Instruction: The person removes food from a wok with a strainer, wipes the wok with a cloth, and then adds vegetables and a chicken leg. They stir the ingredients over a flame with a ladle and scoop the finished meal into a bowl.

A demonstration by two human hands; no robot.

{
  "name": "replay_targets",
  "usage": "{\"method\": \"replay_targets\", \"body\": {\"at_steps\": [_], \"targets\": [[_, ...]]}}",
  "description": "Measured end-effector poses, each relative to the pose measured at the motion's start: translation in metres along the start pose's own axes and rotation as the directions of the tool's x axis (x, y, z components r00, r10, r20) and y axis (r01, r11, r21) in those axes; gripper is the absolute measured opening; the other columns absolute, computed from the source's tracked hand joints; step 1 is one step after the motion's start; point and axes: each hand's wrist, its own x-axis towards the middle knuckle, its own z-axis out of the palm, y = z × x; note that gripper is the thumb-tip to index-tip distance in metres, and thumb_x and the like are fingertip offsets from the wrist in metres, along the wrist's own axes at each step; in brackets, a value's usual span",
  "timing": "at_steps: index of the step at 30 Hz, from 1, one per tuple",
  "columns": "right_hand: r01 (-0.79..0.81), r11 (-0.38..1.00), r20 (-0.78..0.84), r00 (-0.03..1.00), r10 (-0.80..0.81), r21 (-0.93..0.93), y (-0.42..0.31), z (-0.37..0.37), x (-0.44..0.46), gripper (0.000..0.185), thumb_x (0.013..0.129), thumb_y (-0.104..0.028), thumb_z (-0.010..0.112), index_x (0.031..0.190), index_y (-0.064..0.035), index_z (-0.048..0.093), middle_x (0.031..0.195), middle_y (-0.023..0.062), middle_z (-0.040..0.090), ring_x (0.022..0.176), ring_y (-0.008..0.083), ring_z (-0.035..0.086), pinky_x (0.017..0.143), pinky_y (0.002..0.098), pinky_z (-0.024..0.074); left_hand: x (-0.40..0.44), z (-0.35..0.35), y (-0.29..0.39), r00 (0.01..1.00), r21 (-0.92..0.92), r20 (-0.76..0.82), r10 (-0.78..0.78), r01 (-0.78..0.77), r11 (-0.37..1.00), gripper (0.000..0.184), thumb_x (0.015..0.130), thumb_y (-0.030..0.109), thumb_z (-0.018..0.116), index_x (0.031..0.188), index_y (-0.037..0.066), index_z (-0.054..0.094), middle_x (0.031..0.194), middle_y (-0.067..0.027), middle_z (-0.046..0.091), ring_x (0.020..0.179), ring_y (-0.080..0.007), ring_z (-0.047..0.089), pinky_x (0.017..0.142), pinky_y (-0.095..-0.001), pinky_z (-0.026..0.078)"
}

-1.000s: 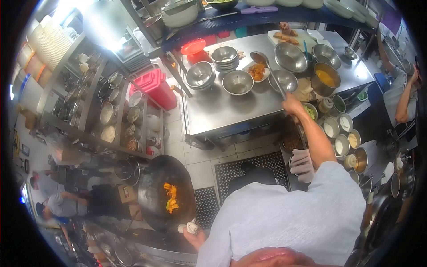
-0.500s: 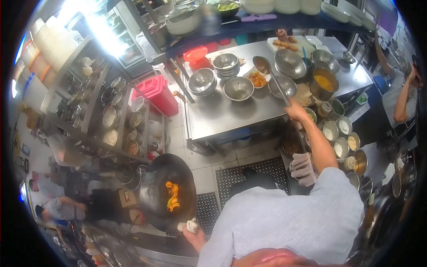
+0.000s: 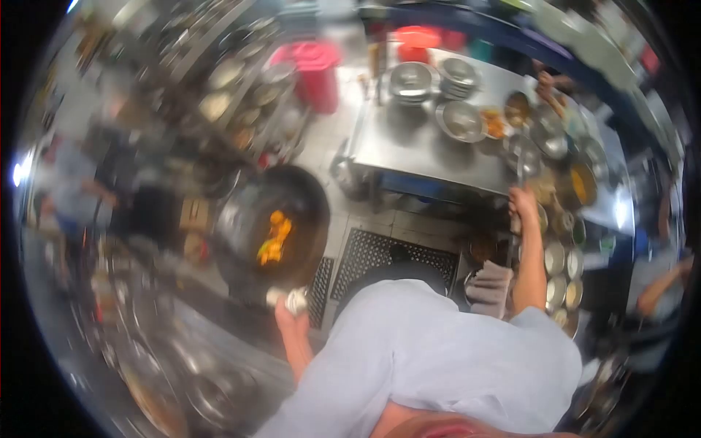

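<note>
My left hand is closed on the wok's handle, which has a white cloth around it. The dark wok is held out to my left, with orange and yellow food pieces lying in its middle. Farther right, my right hand grips the long handle of a ladle. Its bowl is over the steel table, near a plate of orange food and a metal bowl. Motion blur hides whether the ladle holds anything.
Stacked metal bowls stand on the steel table. A pot of orange liquid is at its right. Grey folded cloths hang beside me. A pink bin stands behind shelving. Co-workers appear at the left and right.
The camera view has turned and blurred. My left hand and the wok are farther from my body, and the ladle in my right hand has drawn somewhat closer to me.
</note>
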Motion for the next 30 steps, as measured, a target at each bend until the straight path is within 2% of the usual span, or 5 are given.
{"method": "replay_targets", "body": {"at_steps": [9, 21, 23, 25, 30], "targets": [[-0.113, 0.866, 0.45, 0.883, -0.138, 0.488, -0.006, 0.054, -0.07, 0.018, 0.085, -0.011, 0.051, 0.101, -0.0073, 0.045, 0.053, -0.0016, 0.035, 0.03, 0.0089, 0.029, 0.029, 0.0245, 0.0255, 0.0, 0.024, 0.003, 0.986, -0.195, -0.164, -0.038, 0.005, 0.981, 0.018, 0.085, 0.012, 0.046, 0.094, 0.0, 0.056, 0.088, -0.0122, 0.061, 0.08, -0.0237, 0.062, 0.069, -0.034, 0.053], [-0.013, 0.991, 0.935, 0.331, 0.129, -0.132, -0.019, 0.256, -0.204, 0.02, 0.078, -0.003, 0.052, 0.096, -0.0035, 0.046, 0.052, 0.0014, 0.041, 0.033, 0.0096, 0.035, 0.031, 0.0255, 0.0283, 0.034, 0.057, 0.02, 0.999, -0.218, -0.021, 0.026, -0.03, 0.975, 0.012, 0.087, 0.015, 0.047, 0.087, 0.005, 0.053, 0.077, -0.0064, 0.06, 0.064, -0.0175, 0.06, 0.048, -0.0256, 0.049], [-0.097, 0.99, 0.961, 0.249, 0.124, -0.102, -0.035, 0.276, -0.207, 0.015, 0.078, -0.002, 0.05, 0.093, -0.0042, 0.046, 0.052, 0.0013, 0.042, 0.034, 0.0098, 0.037, 0.031, 0.0268, 0.0294, 0.143, -0.011, -0.001, 0.783, 0.666, 0.399, 0.478, -0.606, 0.436, 0.011, 0.088, 0.014, 0.047, 0.086, 0.005, 0.052, 0.078, -0.0078, 0.059, 0.066, -0.0201, 0.059, 0.058, -0.0318, 0.05], [-0.033, 0.993, 0.954, 0.273, 0.122, -0.117, -0.054, 0.269, -0.209, 0.016, 0.078, -0.002, 0.05, 0.094, -0.0034, 0.045, 0.053, 0.0023, 0.043, 0.033, 0.01, 0.037, 0.031, 0.0267, 0.0304, 0.049, 0.024, 0.003, 0.961, 0.102, 0.188, 0.202, -0.223, 0.969, 0.015, 0.088, 0.016, 0.047, 0.096, 0.005, 0.053, 0.083, -0.0095, 0.061, 0.073, -0.021, 0.061, 0.061, -0.0345, 0.051], [-0.051, 0.981, 0.931, 0.308, 0.194, -0.187, -0.059, 0.246, -0.213, 0.023, 0.075, -0.002, 0.051, 0.098, -0.0046, 0.045, 0.057, 0.0036, 0.046, 0.034, 0.0114, 0.042, 0.031, 0.0259, 0.0334, -0.031, -0.02, -0.036, 0.998, -0.137, -0.049, 0.046, -0.052, 0.989, 0.045, 0.083, 0.013, 0.05, 0.127, 0.008, 0.041, 0.112, -0.0192, 0.057, 0.094, -0.0352, 0.061, 0.075, -0.0462, 0.054]]}}
